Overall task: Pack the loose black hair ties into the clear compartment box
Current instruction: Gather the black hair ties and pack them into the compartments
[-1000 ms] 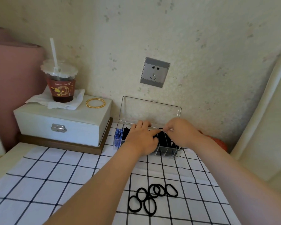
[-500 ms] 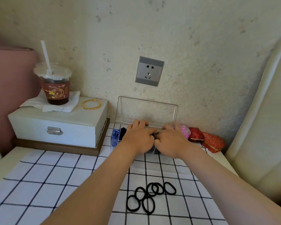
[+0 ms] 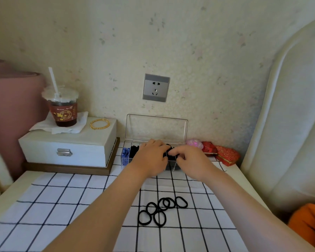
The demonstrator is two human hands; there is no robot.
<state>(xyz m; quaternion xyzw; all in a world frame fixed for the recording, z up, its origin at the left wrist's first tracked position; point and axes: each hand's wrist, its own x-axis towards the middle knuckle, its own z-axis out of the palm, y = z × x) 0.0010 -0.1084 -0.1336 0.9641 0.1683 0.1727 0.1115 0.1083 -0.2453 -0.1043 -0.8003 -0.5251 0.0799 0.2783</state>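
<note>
The clear compartment box (image 3: pixel 178 167) stands at the back of the table, its lid (image 3: pixel 155 128) open against the wall. Both my hands are over its middle compartments. My left hand (image 3: pixel 151 159) lies palm down with its fingers bent onto a bundle of black hair ties (image 3: pixel 169 154). My right hand (image 3: pixel 191 160) pinches the same bundle from the right. More black ties (image 3: pixel 134 150) fill the second compartment, and blue ones (image 3: pixel 125 157) the leftmost. Several loose black hair ties (image 3: pixel 162 210) lie in a cluster on the checked cloth (image 3: pixel 62 206) nearer to me.
A white latch box (image 3: pixel 67 144) at the left carries a lidded drink with a straw (image 3: pixel 63 106) and a gold bangle (image 3: pixel 99 124). Pink (image 3: pixel 195 143) and red pouches (image 3: pixel 225 155) lie right of the clear box. A padded headboard (image 3: pixel 289 124) borders the right.
My hands stayed over the box; since half a second ago they have drawn slightly apart, showing the black bundle between them. The loose ties on the cloth have not moved.
</note>
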